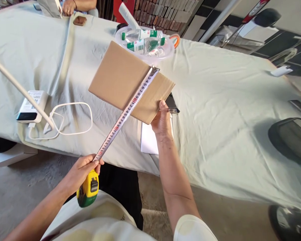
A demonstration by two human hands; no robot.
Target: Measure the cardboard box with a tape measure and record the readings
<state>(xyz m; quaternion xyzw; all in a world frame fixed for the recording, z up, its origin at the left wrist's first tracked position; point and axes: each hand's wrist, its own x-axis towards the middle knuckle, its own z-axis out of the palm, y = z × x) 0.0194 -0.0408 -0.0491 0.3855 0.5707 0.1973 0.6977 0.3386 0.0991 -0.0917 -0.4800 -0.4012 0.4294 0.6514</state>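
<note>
My left hand (pixel 86 167) is closed on a tape measure (pixel 88 189), its thumb and fingers pinching the blade just beyond the yellow and green case. The white blade (pixel 121 118) runs out up and to the right, and its metal end hook lies at the far edge of a brown cardboard piece (pixel 122 72). My right hand (pixel 163 118) grips that cardboard by its near right corner, thumb on top, holding it tilted above the table. Under the cardboard, a dark phone-like object (pixel 172 103) and white paper (pixel 149 139) are partly hidden.
A cloth-covered table (pixel 215 134) spreads before me. At its back stands a clear plastic basin (pixel 169 55) with water bottles. A white box-shaped device (pixel 32 105) with a looped cable (pixel 91 117) lies left. Another person's hand (pixel 69 7) rests at the far edge. Chair backs (pixel 291 140) stand right.
</note>
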